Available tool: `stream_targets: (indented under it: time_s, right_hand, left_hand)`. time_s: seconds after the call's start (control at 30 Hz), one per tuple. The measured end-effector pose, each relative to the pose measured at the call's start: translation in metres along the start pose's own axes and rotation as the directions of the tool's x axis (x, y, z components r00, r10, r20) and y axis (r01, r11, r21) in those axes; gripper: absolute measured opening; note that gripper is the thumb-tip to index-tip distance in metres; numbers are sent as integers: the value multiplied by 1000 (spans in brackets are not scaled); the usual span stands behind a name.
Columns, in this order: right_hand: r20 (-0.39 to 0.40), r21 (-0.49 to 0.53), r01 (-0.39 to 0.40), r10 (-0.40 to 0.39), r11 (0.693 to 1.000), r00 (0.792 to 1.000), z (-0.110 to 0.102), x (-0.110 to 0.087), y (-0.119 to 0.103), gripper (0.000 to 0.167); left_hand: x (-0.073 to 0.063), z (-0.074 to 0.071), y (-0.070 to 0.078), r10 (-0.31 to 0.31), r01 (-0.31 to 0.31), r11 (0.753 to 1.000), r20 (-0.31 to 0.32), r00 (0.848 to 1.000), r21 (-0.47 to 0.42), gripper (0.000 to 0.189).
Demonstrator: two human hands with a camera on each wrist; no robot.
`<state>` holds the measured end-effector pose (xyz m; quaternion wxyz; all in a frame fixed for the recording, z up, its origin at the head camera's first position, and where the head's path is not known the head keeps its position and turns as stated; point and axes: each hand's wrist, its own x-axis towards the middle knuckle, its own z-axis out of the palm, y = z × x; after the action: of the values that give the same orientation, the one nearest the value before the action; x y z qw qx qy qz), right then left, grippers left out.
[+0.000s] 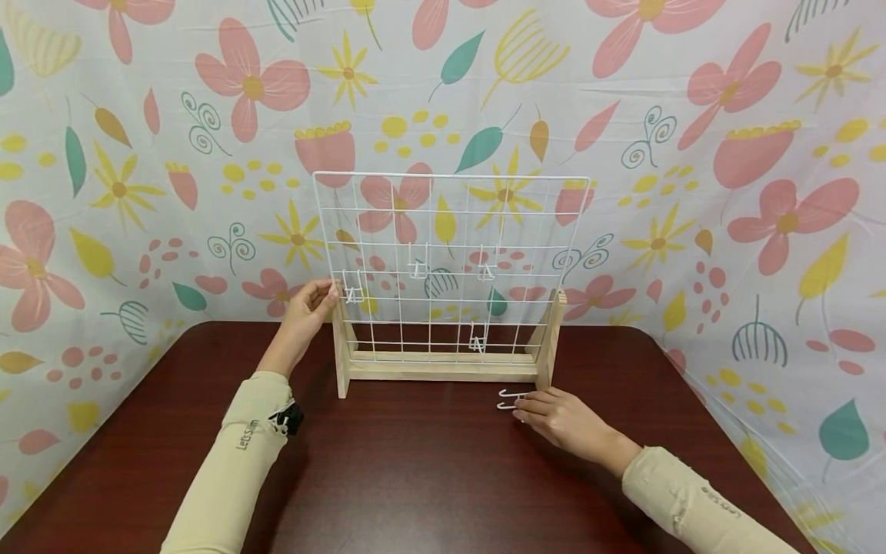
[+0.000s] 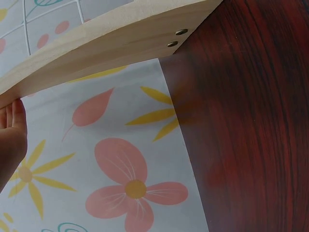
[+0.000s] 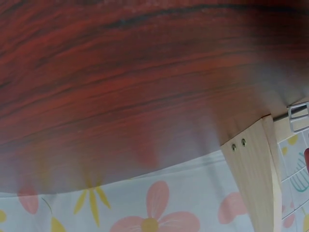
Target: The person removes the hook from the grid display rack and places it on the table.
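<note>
A white wire grid panel [image 1: 450,298] stands upright in a wooden stand [image 1: 443,372] at the middle of the table. Several white wire hooks hang on it, among them one at the lower right [image 1: 477,338] and one near the left edge [image 1: 353,294]. My left hand [image 1: 309,308] pinches the top of the stand's left post [image 2: 96,53], beside the grid. In front of the right post [image 1: 551,338], my right hand [image 1: 564,422] holds a loose white wire hook [image 1: 511,400], its prongs pointing left. That hook [image 3: 298,116] shows at the right edge of the right wrist view.
The dark red-brown wooden table [image 1: 401,462] has rounded far corners. A flower-printed cloth [image 1: 208,154] hangs behind it and along both sides, close behind the grid. Two screws [image 2: 176,38] sit low on the stand's left side.
</note>
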<state>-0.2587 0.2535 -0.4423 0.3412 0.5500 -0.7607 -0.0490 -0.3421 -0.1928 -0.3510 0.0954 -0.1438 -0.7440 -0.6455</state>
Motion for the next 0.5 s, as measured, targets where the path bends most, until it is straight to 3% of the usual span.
stream_targets:
  time_s: [0.5]
  right_hand:
    - [9, 51, -26, 26, 998, 1000, -1, 2, -3, 53]
  left_hand:
    - [1, -1, 1, -22, 22, 1000, 8, 1000, -3, 43]
